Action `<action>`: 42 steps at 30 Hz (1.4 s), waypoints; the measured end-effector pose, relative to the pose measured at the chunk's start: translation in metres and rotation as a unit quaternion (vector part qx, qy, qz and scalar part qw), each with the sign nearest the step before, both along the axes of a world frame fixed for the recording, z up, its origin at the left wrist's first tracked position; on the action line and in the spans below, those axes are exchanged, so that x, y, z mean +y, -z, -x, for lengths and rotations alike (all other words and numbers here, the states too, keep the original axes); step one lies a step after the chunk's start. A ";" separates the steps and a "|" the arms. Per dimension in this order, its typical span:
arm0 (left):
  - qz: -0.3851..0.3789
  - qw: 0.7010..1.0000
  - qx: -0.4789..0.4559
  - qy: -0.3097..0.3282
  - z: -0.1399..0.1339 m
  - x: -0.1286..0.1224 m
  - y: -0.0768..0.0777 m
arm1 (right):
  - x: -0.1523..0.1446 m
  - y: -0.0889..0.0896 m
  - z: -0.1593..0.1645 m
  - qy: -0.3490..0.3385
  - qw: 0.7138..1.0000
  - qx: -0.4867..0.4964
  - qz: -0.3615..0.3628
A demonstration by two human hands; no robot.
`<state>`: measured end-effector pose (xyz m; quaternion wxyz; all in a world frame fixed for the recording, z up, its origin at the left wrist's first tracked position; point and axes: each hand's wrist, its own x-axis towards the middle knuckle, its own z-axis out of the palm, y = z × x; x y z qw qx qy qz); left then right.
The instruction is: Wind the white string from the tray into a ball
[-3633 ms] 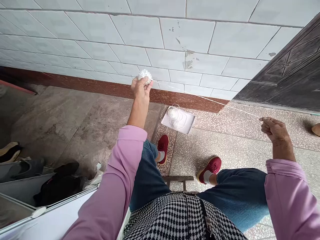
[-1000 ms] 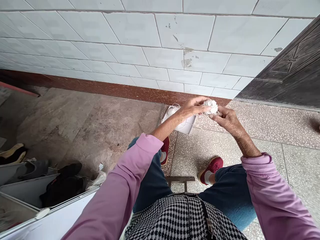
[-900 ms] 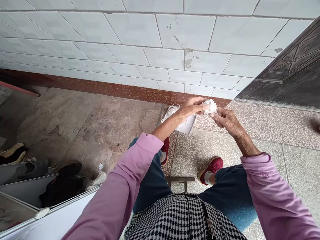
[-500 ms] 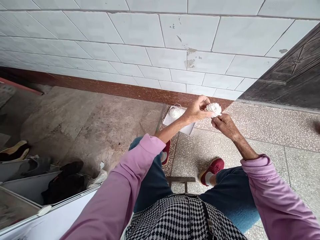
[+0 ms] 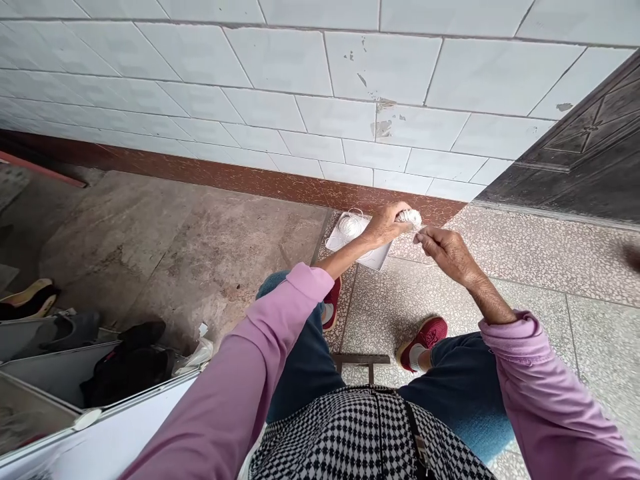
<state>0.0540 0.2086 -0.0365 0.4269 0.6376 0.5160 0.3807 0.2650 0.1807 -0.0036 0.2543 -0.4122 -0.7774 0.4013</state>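
A small white bundle of wound yarn (image 5: pixel 410 217) sits in my left hand (image 5: pixel 385 225), between the thumb and fingers. Just right of it, my right hand (image 5: pixel 444 251) is closed in a pinch close to the bundle's lower edge. What the right fingertips grip is too small to make out for certain. Below and left of my left hand, a white tray (image 5: pixel 379 259) rests on the floor. In it lies a larger loose ball of white yarn (image 5: pixel 350 227), with strands looping out and partly hidden behind my forearm.
A white tiled wall (image 5: pixel 280 60) rises ahead, with a dark door (image 5: pixel 585 150) at right. Beside my left arm stands a divided rack (image 5: pixel 50 373) holding shoes and a black item. My red shoes (image 5: pixel 427 337) are on the speckled floor.
My left hand has moved slightly left and down with the bundle, which has turned. My right hand has shifted left and sits a little apart from it.
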 end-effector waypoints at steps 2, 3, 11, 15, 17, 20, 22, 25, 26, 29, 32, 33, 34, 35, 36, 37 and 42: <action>0.013 0.996 -0.008 0.089 -0.002 -0.005 -0.002 | 0.004 -0.003 -0.007 0.037 0.999 0.020 -0.017; 0.029 0.990 -0.024 0.135 -0.003 -0.007 -0.004 | 0.006 -0.004 -0.010 0.055 0.998 0.031 -0.022; 0.217 0.905 -0.253 0.264 0.010 -0.009 -0.027 | 0.014 -0.014 -0.014 0.044 0.965 0.217 0.141; 0.249 0.883 -0.267 0.294 0.020 -0.012 -0.035 | 0.010 -0.025 -0.018 0.008 0.965 0.204 0.166; 0.264 0.872 -0.261 0.318 0.024 -0.015 -0.038 | 0.007 -0.030 -0.021 -0.024 0.964 0.185 0.189; 0.278 0.857 -0.261 0.346 0.027 -0.019 -0.044 | 0.003 -0.032 -0.025 -0.090 0.942 0.185 0.266; 0.276 0.853 -0.278 0.344 0.029 -0.022 -0.048 | 0.002 -0.031 -0.027 -0.112 0.925 0.203 0.301; 0.255 0.859 -0.306 0.322 0.031 -0.024 -0.054 | 0.002 -0.028 -0.026 -0.079 0.920 0.240 0.300; 0.247 0.862 -0.312 0.315 0.032 -0.024 -0.055 | 0.001 -0.027 -0.024 -0.064 0.920 0.250 0.296; 0.235 0.868 -0.318 0.301 0.033 -0.024 -0.058 | -0.002 -0.030 -0.018 -0.046 0.911 0.274 0.304; 0.218 0.879 -0.300 0.300 0.036 -0.025 -0.062 | -0.005 -0.037 -0.012 -0.055 0.893 0.307 0.324; 0.214 0.882 -0.289 0.303 0.037 -0.025 -0.064 | -0.007 -0.039 -0.010 -0.055 0.890 0.318 0.323; 0.212 0.885 -0.276 0.308 0.039 -0.026 -0.066 | -0.008 -0.041 -0.010 -0.053 0.888 0.326 0.319; 0.212 0.888 -0.266 0.311 0.040 -0.027 -0.069 | -0.009 -0.042 -0.009 -0.048 0.889 0.331 0.313; 0.215 0.888 -0.257 0.314 0.040 -0.028 -0.071 | -0.009 -0.042 -0.009 -0.040 0.891 0.332 0.308; 0.220 0.888 -0.248 0.318 0.040 -0.029 -0.074 | -0.010 -0.042 -0.008 -0.031 0.893 0.331 0.303; 0.242 0.881 -0.257 0.315 0.037 -0.031 -0.075 | -0.008 -0.036 -0.004 0.024 0.932 0.278 0.231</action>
